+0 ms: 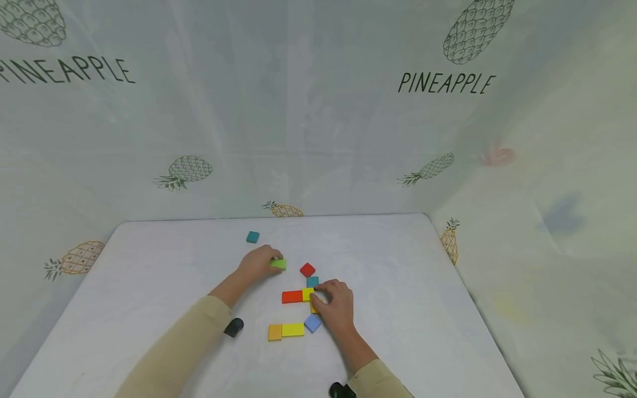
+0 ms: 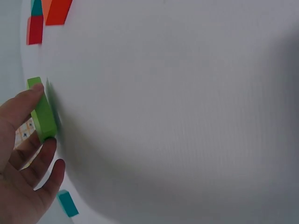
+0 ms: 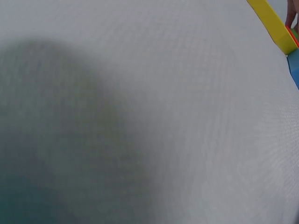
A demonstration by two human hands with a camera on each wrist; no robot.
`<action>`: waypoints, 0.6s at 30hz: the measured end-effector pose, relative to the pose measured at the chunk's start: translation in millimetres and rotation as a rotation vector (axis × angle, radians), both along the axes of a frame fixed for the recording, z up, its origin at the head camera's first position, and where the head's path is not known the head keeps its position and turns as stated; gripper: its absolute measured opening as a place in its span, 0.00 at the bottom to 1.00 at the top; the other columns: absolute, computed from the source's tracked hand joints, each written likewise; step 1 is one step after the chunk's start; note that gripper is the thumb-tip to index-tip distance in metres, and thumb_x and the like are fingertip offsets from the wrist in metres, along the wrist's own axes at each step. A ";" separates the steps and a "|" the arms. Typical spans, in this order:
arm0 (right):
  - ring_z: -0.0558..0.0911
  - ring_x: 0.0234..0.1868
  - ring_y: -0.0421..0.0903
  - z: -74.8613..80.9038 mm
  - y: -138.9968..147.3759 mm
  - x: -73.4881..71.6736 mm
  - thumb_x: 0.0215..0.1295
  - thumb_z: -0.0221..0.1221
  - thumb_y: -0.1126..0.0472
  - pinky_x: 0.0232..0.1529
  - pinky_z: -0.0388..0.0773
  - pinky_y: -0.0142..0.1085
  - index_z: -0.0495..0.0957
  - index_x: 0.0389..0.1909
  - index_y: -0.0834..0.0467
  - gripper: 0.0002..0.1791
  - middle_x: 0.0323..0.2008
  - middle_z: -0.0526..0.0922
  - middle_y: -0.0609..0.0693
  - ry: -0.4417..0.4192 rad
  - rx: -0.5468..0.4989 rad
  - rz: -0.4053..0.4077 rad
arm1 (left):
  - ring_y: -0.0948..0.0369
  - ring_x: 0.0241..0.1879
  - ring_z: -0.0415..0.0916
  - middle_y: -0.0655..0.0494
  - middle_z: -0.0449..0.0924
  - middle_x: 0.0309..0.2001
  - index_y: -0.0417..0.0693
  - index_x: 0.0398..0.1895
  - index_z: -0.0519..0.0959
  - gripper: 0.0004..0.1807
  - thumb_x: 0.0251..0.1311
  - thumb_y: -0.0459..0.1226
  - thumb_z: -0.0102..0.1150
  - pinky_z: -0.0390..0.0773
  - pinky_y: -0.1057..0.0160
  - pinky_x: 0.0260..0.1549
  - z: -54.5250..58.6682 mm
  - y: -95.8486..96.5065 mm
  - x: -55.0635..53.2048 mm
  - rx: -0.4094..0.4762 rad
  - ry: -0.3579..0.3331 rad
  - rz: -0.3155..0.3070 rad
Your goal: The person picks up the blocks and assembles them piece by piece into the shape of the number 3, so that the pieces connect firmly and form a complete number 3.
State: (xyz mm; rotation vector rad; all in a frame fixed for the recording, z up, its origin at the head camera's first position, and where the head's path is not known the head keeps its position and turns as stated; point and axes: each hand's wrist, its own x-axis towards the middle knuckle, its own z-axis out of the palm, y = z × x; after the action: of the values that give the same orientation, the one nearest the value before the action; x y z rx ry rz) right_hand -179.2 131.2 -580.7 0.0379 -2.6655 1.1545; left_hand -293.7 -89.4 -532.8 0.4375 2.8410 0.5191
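Observation:
My left hand [image 1: 257,263] pinches a lime-green block [image 1: 278,264] between thumb and fingers. The left wrist view shows the same green block [image 2: 43,112], its shadow falling on the white surface beside it. My right hand [image 1: 338,304] reaches over the block cluster, thumb and index finger at a yellow square block [image 1: 308,294] and an orange block [image 1: 317,306]. The thumb partly covers the orange block, and whether the fingers pinch anything cannot be made out. A red-orange block [image 1: 292,297] adjoins the yellow square. Just above are a teal block [image 1: 312,282] and a tilted red block [image 1: 307,270].
Nearer me, an orange square block [image 1: 275,332], a yellow rectangular block [image 1: 293,330] and a tilted blue block [image 1: 313,323] form a row. Another teal block [image 1: 252,237] lies alone toward the back of the white table [image 1: 408,265]. Pineapple-print cloth [image 1: 298,121] hangs behind.

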 end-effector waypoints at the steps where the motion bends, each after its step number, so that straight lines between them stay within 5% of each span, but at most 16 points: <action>1: 0.74 0.46 0.42 0.4 -0.2 0.0 0.57 0.67 0.52 0.52 0.68 0.46 0.85 0.39 0.47 0.10 0.38 0.78 0.38 0.002 0.006 -0.001 | 0.57 0.44 0.73 0.56 0.79 0.42 0.51 0.48 0.83 0.18 0.54 0.42 0.72 0.77 0.57 0.48 0.1 2.7 0.8 0.000 0.001 -0.004; 18: 0.74 0.46 0.42 -1.4 0.1 -1.4 0.56 0.67 0.51 0.52 0.68 0.45 0.85 0.39 0.46 0.10 0.38 0.77 0.37 -0.001 0.025 -0.012 | 0.58 0.44 0.73 0.57 0.78 0.43 0.52 0.49 0.83 0.18 0.55 0.43 0.71 0.76 0.58 0.49 -3.3 30.6 3.7 -0.013 -0.005 -0.043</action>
State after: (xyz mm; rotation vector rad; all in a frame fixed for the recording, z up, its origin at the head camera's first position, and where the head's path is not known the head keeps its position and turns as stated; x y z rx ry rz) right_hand -180.6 131.3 -582.2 0.0251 -2.6774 1.1183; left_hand -290.0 -58.9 -536.1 0.4926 2.8220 0.4934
